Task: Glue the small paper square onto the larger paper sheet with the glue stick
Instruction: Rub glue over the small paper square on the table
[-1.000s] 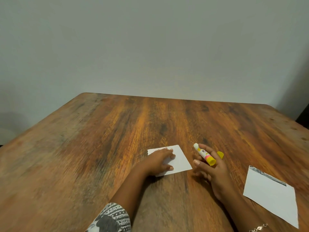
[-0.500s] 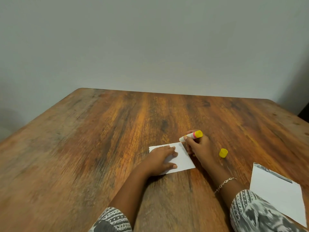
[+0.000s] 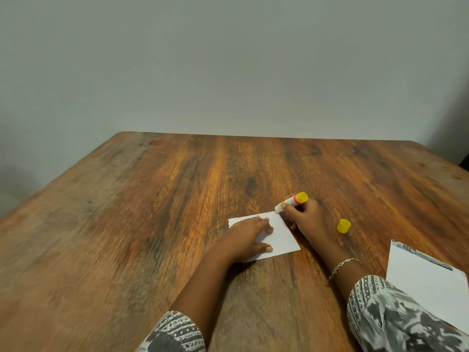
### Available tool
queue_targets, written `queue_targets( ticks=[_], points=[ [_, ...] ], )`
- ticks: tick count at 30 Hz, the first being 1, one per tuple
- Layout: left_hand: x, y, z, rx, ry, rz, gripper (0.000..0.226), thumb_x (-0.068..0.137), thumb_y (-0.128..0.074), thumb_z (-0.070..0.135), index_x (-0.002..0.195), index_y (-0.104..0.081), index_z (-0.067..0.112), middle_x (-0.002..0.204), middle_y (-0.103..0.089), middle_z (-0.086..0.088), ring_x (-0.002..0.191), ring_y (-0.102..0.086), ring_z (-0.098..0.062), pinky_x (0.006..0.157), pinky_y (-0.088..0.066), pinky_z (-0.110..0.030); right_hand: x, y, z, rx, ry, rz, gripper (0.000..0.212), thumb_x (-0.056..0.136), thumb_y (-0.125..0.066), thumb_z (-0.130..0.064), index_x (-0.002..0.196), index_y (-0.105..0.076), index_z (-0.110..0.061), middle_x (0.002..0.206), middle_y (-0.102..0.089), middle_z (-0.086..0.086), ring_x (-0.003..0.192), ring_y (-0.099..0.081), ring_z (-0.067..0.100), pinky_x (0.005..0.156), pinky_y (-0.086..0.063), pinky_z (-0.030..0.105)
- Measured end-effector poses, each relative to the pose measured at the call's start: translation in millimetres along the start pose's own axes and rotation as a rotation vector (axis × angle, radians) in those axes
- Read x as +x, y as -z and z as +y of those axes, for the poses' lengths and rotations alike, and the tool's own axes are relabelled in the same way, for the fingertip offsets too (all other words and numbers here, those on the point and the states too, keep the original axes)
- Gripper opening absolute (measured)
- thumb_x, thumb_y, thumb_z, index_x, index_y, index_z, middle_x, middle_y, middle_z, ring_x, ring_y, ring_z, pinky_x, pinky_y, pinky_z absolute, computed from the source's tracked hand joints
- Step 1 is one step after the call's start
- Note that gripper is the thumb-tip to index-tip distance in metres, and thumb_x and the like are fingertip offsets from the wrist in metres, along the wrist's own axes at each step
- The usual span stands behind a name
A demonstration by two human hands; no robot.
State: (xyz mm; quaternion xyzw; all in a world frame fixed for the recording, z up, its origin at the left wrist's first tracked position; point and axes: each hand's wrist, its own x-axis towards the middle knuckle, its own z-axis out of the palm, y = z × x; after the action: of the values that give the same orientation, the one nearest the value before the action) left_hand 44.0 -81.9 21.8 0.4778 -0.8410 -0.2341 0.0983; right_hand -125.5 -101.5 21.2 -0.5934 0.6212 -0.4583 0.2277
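Note:
The small white paper square (image 3: 281, 237) lies flat on the wooden table (image 3: 152, 212). My left hand (image 3: 247, 237) presses flat on its left part, fingers spread. My right hand (image 3: 308, 219) grips the uncapped glue stick (image 3: 291, 201), white with a yellow end and a pink band; its white tip touches the square's far right corner. The yellow cap (image 3: 344, 226) stands on the table just right of my right hand. The larger white paper sheet (image 3: 429, 283) lies at the right edge, partly behind my right sleeve.
A plain grey wall rises behind the table's far edge. Bare wood stretches to the left and far side of the papers. A dark object shows at the far right edge of the view.
My right hand carried the glue stick from the right of the square, turned it, and brought its tip down onto the square's far right corner. The cap stayed on the table. My left hand kept pressing.

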Motion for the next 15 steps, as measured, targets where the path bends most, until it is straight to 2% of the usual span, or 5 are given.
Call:
queue_targets(
  ticks=[3, 6, 15],
  points=[
    [0.9, 2.5, 2.5, 0.017, 0.003, -0.009, 0.043, 0.089, -0.055, 0.029, 0.13, -0.044, 0.02, 0.149, -0.032, 0.0, 0.136, -0.029, -0.019, 0.11, -0.027, -0.035, 0.3, 0.3, 0.6, -0.004, -0.007, -0.014, 0.021, 0.085, -0.06, -0.02, 0.099, -0.063, -0.003, 0.083, -0.065, 0.013, 0.06, -0.055, 0.01, 0.046, -0.04, 0.011],
    [0.0, 3.9, 4.3, 0.014, 0.009, -0.022, 0.043, 0.09, -0.055, 0.028, 0.13, -0.043, 0.02, 0.149, -0.033, -0.001, 0.135, -0.031, -0.02, 0.108, -0.028, -0.036, 0.3, 0.2, 0.9, 0.029, 0.006, -0.023, 0.019, 0.084, -0.061, -0.018, 0.097, -0.063, -0.003, 0.082, -0.065, 0.012, 0.06, -0.055, 0.011, 0.043, -0.042, 0.01],
    [-3.0, 5.3, 7.8, 0.0, 0.038, -0.048, 0.05, 0.091, -0.054, 0.027, 0.136, -0.036, 0.02, 0.15, -0.031, -0.001, 0.137, -0.028, -0.02, 0.111, -0.025, -0.036, 0.7, -1.6, 5.6, 0.043, 0.007, -0.056, 0.02, 0.085, -0.061, -0.02, 0.098, -0.064, -0.006, 0.085, -0.068, 0.01, 0.065, -0.059, 0.012, 0.052, -0.042, 0.018]
  ],
)
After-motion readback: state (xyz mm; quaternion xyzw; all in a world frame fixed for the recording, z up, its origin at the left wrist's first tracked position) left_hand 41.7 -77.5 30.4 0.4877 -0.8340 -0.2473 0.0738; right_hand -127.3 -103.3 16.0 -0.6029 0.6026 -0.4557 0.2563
